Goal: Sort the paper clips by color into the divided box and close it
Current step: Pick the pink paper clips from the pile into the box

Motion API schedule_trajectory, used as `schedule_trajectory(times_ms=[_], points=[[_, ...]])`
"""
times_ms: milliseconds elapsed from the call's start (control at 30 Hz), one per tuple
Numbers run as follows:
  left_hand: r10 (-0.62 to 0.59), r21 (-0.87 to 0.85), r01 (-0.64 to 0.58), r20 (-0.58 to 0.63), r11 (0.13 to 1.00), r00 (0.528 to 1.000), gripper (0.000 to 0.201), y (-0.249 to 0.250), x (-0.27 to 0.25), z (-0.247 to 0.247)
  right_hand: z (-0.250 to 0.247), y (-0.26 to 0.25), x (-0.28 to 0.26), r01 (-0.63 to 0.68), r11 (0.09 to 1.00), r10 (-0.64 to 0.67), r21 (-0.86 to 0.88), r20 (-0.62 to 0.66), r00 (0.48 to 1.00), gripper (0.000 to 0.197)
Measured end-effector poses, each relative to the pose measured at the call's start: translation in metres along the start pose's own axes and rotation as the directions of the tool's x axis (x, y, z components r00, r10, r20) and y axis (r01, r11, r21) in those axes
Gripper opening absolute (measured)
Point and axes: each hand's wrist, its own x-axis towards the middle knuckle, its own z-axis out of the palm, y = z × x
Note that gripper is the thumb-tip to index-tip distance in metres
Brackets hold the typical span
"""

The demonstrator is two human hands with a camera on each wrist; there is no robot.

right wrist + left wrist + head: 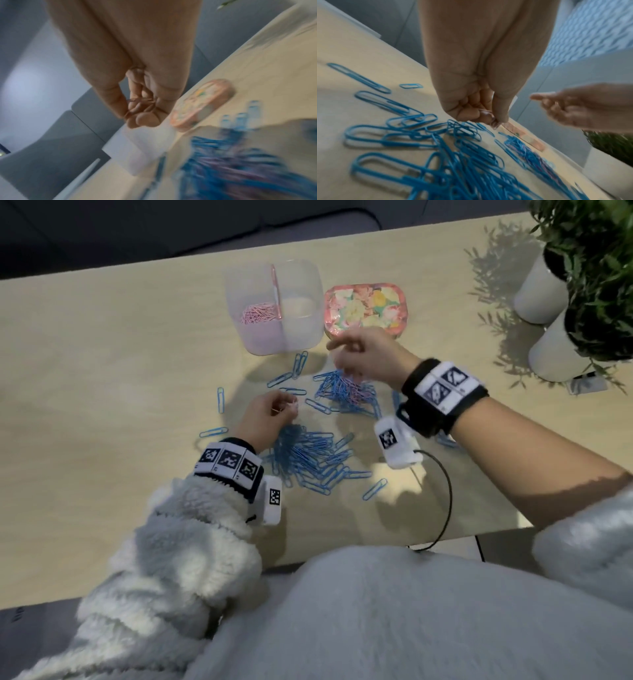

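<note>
A clear divided box [274, 306] stands at the back of the table, with pink clips [258, 313] in its left compartment. Its flowered lid [366, 307] lies to the right. Blue clips lie in a near pile [308, 457], and a mixed blue and pink pile [346, 390] sits farther back. My left hand [270, 414] hovers over the near pile, its curled fingers pinching pink clips [488, 115]. My right hand [359, 354] is raised above the mixed pile near the box, fingers curled round pink clips [139, 104].
Two white pots with green plants [561, 302] stand at the right end of the table. A black cable [445, 494] runs from my right wrist over the near table edge. Single blue clips [221, 399] lie scattered left of the piles.
</note>
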Motion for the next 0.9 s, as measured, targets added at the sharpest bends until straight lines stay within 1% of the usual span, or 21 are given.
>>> schedule_trajectory(times_ms=[67,100,200,267,300,367,433,467,533,567,633,667,700,800,833,900], points=[[-0.015,-0.069,0.014,-0.020,0.997,1.000,0.018,-0.001,-0.002,-0.005,0.005,-0.032,0.027,-0.006,0.984,0.007,0.177,-0.007,1.000,0.010],[-0.023,-0.081,0.020,-0.037,0.997,0.999,0.017,-0.002,-0.003,-0.008,0.009,-0.046,0.041,-0.036,0.960,0.036,0.279,0.006,0.999,0.013],[-0.039,-0.096,0.031,-0.083,0.995,0.996,0.013,-0.007,-0.002,-0.017,0.025,-0.081,0.071,-0.167,0.825,0.122,0.541,0.117,0.986,0.013],[-0.064,-0.116,0.053,-0.098,0.992,0.993,0.015,-0.005,-0.001,-0.025,0.035,-0.094,0.085,-0.212,0.748,0.152,0.629,0.149,0.977,0.016],[-0.067,-0.111,0.054,-0.111,0.992,0.992,0.017,-0.002,0.001,-0.029,0.039,-0.098,0.091,-0.224,0.748,0.172,0.624,0.143,0.975,0.019],[-0.037,-0.069,0.026,-0.161,0.997,0.986,0.019,0.008,0.006,-0.039,0.050,-0.099,0.102,-0.221,0.819,0.188,0.530,0.116,0.975,0.020],[0.018,-0.003,-0.019,-0.225,1.000,0.974,0.019,0.020,0.017,-0.050,0.057,-0.097,0.107,-0.180,0.871,0.156,0.456,0.091,0.984,0.017],[0.049,0.032,-0.043,-0.252,0.999,0.966,0.018,0.026,0.025,-0.056,0.057,-0.095,0.108,-0.134,0.887,0.126,0.442,0.048,0.991,0.014],[0.130,0.128,-0.095,-0.297,0.987,0.946,0.018,0.042,0.042,-0.066,0.049,-0.090,0.096,-0.020,0.883,0.051,0.469,-0.055,0.997,0.011],[0.179,0.197,-0.121,-0.312,0.973,0.933,0.019,0.050,0.052,-0.071,0.041,-0.087,0.085,0.021,0.872,0.028,0.489,-0.093,0.995,0.015],[0.267,0.333,-0.153,-0.329,0.930,0.906,0.020,0.068,0.071,-0.076,0.027,-0.069,0.062,0.058,0.868,0.027,0.493,-0.164,0.986,0.016],[0.284,0.394,-0.143,-0.327,0.908,0.901,0.022,0.075,0.081,-0.077,0.020,-0.057,0.049,0.044,0.882,0.051,0.470,-0.188,0.981,0.016],[0.277,0.447,-0.115,-0.316,0.887,0.907,0.024,0.080,0.091,-0.078,0.014,-0.044,0.036,0.016,0.898,0.081,0.439,-0.201,0.976,0.016],[0.190,0.600,-0.022,-0.219,0.800,0.957,0.028,0.084,0.112,-0.079,0.004,0.000,0.007,-0.063,0.926,0.158,0.373,-0.231,0.960,0.020],[0.173,0.629,-0.020,-0.182,0.777,0.968,0.030,0.083,0.115,-0.078,0.001,0.015,0.001,-0.082,0.938,0.173,0.337,-0.250,0.953,0.021],[0.219,0.645,-0.071,-0.153,0.761,0.964,0.032,0.078,0.113,-0.076,-0.001,0.040,-0.009,-0.118,0.962,0.190,0.246,-0.293,0.937,0.022]])
